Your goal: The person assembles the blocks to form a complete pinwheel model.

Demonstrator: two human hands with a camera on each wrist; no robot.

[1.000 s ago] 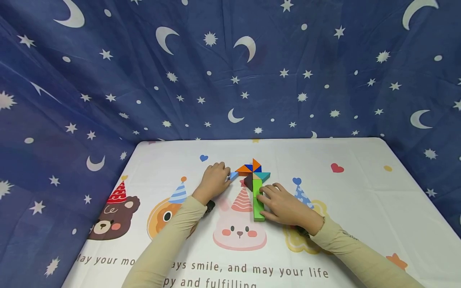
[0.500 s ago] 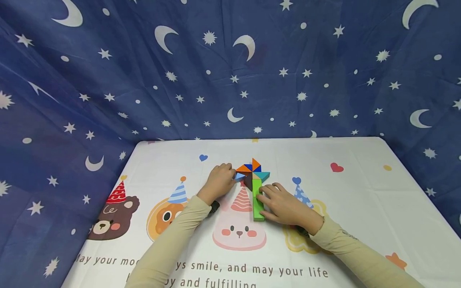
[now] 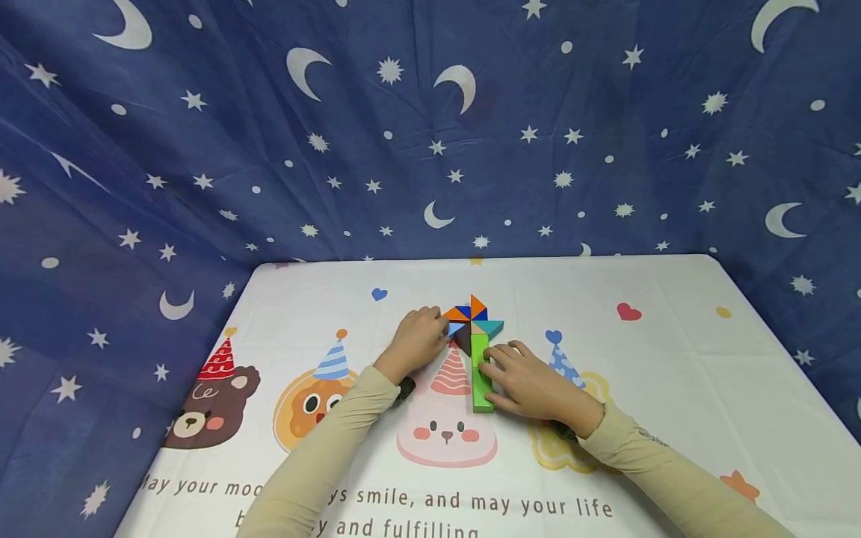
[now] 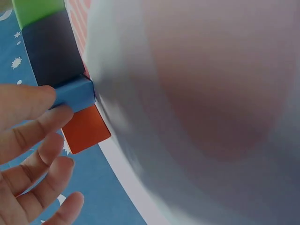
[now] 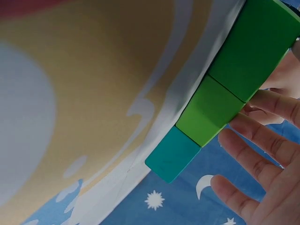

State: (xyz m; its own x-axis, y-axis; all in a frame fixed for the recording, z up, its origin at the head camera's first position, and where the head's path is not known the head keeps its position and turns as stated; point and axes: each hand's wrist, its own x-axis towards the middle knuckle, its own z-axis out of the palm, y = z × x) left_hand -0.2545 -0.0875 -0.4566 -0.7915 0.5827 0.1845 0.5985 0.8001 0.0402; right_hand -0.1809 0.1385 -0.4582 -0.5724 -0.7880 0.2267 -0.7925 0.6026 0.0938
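Note:
My left hand (image 3: 418, 336) pinches a light blue triangular block (image 3: 454, 329) between thumb and forefinger, at the left of a pinwheel shape. In the left wrist view that blue block (image 4: 77, 93) sits between a dark block (image 4: 54, 49) and an orange block (image 4: 86, 131). Two green blocks (image 3: 480, 370) form an upright stem below the pinwheel. Along the stem's right side, the fingertips of my right hand (image 3: 528, 381) touch the green. The right wrist view shows these fingers loosely extended at the edge of the green blocks (image 5: 255, 51).
Orange (image 3: 478, 307) and blue triangles make up the pinwheel's top, with a teal triangle (image 3: 494, 328) on its right. A white cloth (image 3: 572, 291) with printed animals covers the table. Behind it hangs a blue curtain (image 3: 377, 112) with moons and stars.
My left hand has moved right with the light blue triangular block, bringing it in against the dark block under the orange one. The right hand and green blocks have stayed put.

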